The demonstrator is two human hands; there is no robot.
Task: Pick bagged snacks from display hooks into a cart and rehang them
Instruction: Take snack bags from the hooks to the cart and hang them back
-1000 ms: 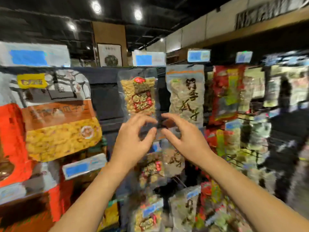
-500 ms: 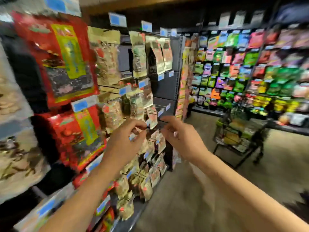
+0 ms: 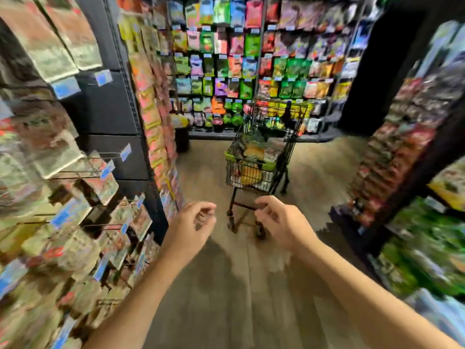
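Nearest the camera, two bare forearms reach forward over the wooden floor (image 3: pixel 226 298). The left hand (image 3: pixel 193 226) has loosely curled fingers and holds nothing; the right hand (image 3: pixel 279 221) is likewise loosely curled, thumb and forefinger near each other, with nothing visible in its grip. The two hands are apart, level with each other.

To the left, bagged snacks (image 3: pixel 100 235) hang on wire display hooks (image 3: pixel 100 153) with small blue price tags (image 3: pixel 66 87); motion blur makes their printing unreadable and their number uncountable. To the right, a second rack of packets (image 3: pixel 402 152) is equally blurred.

Beyond the hands stands one shopping cart (image 3: pixel 261 157), black wire with green trim, well apart from both hands. Its basket holds several bags, one yellow-orange; the exact count cannot be told.

Farthest, a back wall display (image 3: pixel 239 59) carries rows of green, pink, purple and red packets under small tags; no brand or writing can be read.
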